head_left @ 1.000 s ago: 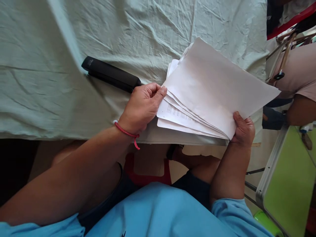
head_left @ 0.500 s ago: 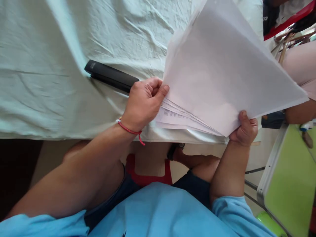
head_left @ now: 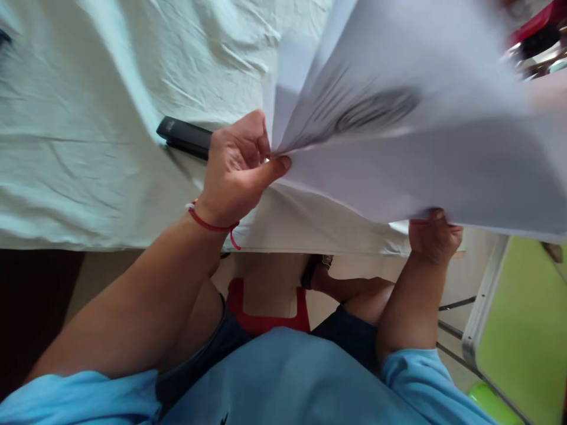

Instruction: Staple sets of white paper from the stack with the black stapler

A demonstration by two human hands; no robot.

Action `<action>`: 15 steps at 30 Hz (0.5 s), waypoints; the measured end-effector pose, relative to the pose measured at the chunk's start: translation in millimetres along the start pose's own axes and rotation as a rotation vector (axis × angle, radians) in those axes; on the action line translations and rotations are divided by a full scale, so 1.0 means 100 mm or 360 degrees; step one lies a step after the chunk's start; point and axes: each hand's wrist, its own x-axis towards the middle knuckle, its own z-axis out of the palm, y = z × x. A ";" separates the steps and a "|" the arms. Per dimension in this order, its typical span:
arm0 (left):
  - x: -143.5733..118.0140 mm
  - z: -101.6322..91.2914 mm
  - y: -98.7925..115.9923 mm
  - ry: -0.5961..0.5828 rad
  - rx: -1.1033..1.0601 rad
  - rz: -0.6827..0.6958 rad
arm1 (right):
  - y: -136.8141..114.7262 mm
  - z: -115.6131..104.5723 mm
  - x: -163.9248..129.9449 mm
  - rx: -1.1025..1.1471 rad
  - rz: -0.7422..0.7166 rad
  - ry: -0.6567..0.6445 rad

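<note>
Large white sheets of paper [head_left: 354, 171] are held up over the table's front edge, and their far part is blurred by motion. Dark print or a drawing shows on a curled sheet. My left hand [head_left: 241, 159], with a red string at the wrist, pinches the sheets' left corner between thumb and fingers. At the near edge, my right hand [head_left: 436, 236] grips the paper with its thumb on top. A black stapler [head_left: 186, 137] lies on the cloth just behind my left hand, which hides its right end.
A pale, wrinkled cloth [head_left: 80, 165] covers the table. To the right stands a green-topped folding table [head_left: 518, 319] with a metal edge. A red plastic stool [head_left: 270, 321] is under me. Red and black items [head_left: 538, 35] are at the upper right, beside part of another person.
The sheets have been lifted and bent, so print shows and the fanned pages at the near edge are hidden. My left hand has moved left, covering more of the stapler.
</note>
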 end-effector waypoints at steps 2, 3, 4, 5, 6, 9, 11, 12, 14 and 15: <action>0.02 0.03 0.03 -0.0101 -0.0011 0.0018 | 0.03 -0.04 0.01 -0.0084 0.0022 -0.0002; 0.02 0.05 0.04 -0.0155 0.0032 0.0003 | 0.05 -0.05 0.01 -0.0125 0.0025 -0.0010; 0.03 0.06 0.06 -0.0210 0.0105 -0.0051 | 0.06 -0.07 0.01 -0.0162 0.0029 -0.0022; 0.02 0.07 0.07 -0.0245 0.0184 -0.0110 | 0.08 -0.07 0.01 -0.0197 0.0035 -0.0035; 0.02 0.08 0.08 -0.0265 0.0250 -0.0154 | 0.09 -0.07 0.01 -0.0234 0.0045 -0.0046; -0.03 0.09 0.10 -0.0265 0.0295 -0.0249 | 0.09 -0.03 0.01 -0.0308 0.0034 -0.0032; -0.06 0.08 0.13 -0.0223 0.0256 -0.0280 | 0.08 0.00 0.01 -0.0272 -0.0026 0.0015; -0.07 0.08 0.15 -0.0200 0.0242 -0.0289 | 0.07 0.01 0.01 -0.0248 -0.0059 0.0046; -0.08 0.07 0.19 -0.0181 0.0240 -0.0299 | 0.06 0.01 0.02 -0.0221 -0.0086 0.0099; -0.07 0.07 0.20 -0.0197 0.0247 -0.0303 | 0.06 -0.01 0.03 -0.0213 -0.0068 0.0123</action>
